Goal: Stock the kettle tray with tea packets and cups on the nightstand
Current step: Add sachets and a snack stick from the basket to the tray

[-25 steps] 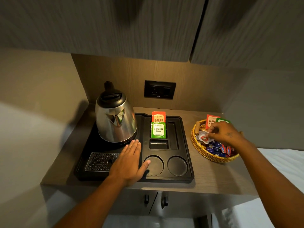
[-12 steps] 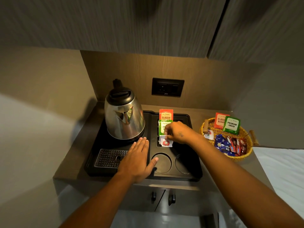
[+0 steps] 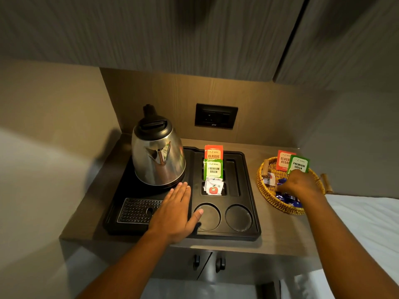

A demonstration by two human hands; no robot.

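A black kettle tray (image 3: 250, 186) lies on the wooden nightstand. On its left side stands a steel kettle (image 3: 158, 157). In the tray's middle slots stand an orange packet (image 3: 213, 152), a green packet (image 3: 213, 169) and a white sachet with a red apple (image 3: 213, 187). Both round cup wells (image 3: 238, 217) are bare. My left hand (image 3: 174, 214) rests flat on the tray with fingers spread. My right hand (image 3: 300, 184) reaches into the wicker basket (image 3: 267, 195), fingers curled down over the blue packets (image 3: 287, 197); whether it grips one is hidden.
The basket at the right also holds an orange packet (image 3: 284, 160), a green packet (image 3: 299, 165) and a white sachet (image 3: 268, 179). A wall socket (image 3: 216, 115) sits behind the tray. Cabinets hang overhead. White bedding (image 3: 367, 223) lies to the right.
My right hand left the white apple sachet in the tray's small slot and moved right, back into the basket. The left hand stayed on the tray.
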